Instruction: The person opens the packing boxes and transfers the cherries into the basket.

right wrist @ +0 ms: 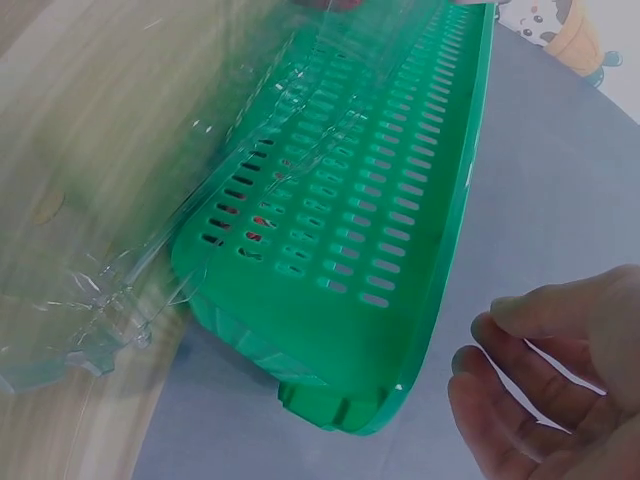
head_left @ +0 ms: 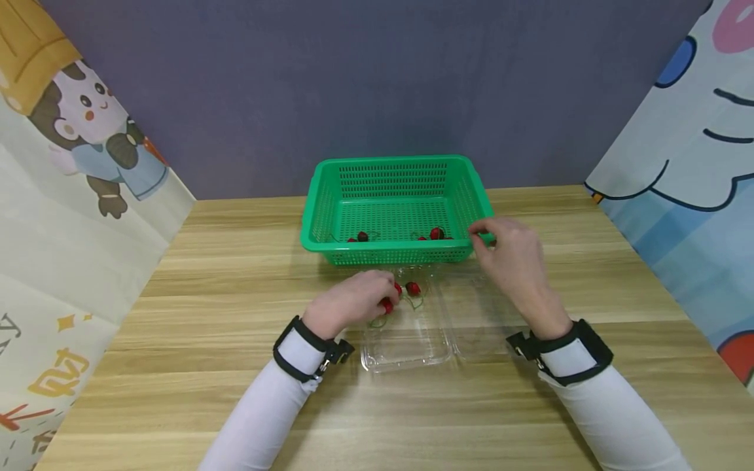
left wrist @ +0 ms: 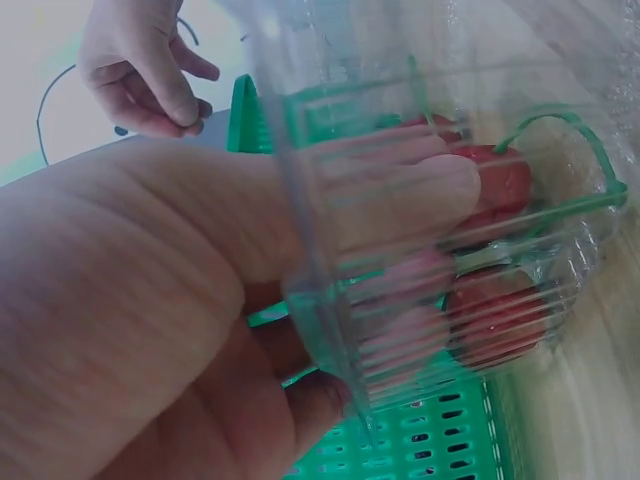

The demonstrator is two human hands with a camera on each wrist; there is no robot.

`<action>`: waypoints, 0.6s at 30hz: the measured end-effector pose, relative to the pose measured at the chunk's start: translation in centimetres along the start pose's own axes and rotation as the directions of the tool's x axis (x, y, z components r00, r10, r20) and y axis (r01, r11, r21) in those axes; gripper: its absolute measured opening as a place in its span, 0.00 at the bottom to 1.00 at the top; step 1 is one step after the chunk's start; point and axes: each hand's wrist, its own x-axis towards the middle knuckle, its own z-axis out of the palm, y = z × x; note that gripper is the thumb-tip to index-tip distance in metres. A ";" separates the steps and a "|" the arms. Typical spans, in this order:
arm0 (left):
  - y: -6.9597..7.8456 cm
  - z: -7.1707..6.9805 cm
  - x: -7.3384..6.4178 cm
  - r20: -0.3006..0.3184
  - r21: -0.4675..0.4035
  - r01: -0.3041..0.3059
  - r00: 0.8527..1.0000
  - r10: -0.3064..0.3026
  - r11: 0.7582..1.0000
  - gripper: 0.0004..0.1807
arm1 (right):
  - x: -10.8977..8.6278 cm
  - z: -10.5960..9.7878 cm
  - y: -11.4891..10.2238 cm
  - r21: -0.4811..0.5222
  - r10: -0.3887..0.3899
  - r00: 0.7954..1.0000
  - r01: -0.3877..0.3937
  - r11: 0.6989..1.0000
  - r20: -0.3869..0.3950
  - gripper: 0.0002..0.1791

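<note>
My left hand (head_left: 356,302) reaches into a clear plastic clamshell box (head_left: 406,356), fingers bent downward. Its thumb and fingers pinch a red cherry (left wrist: 500,190), seen through the box wall in the left wrist view; part of the grip is hidden. Another cherry (left wrist: 497,317) lies against the fingers, and a third cherry (head_left: 413,288) with a green stem sits just to the right in the box. Over the right front corner of a green basket (head_left: 389,246) hovers my right hand (head_left: 515,258), fingers loosely bent, with nothing visible between them and apart from the rim.
Several dark red cherries (head_left: 436,233) lie along the front of the basket floor. The box's lid half (head_left: 480,327) is folded out to the right. A grey-blue wall (head_left: 377,85) stands behind the wooden table (head_left: 235,275), with cartoon-printed sheets on both sides.
</note>
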 end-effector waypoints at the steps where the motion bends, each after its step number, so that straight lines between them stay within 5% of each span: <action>1: 0.0 0.0 0.0 -0.003 0.005 -0.003 1.000 0.003 1.000 0.07 | 0.0 0.0 -0.1 0.000 -0.005 1.000 0.005 1.000 0.000 0.05; 18: 0.4 -0.3 0.0 -0.068 -0.002 -0.025 0.997 0.025 1.000 0.10 | -0.2 -0.3 -1.8 0.059 -0.074 0.995 0.071 0.996 0.063 0.05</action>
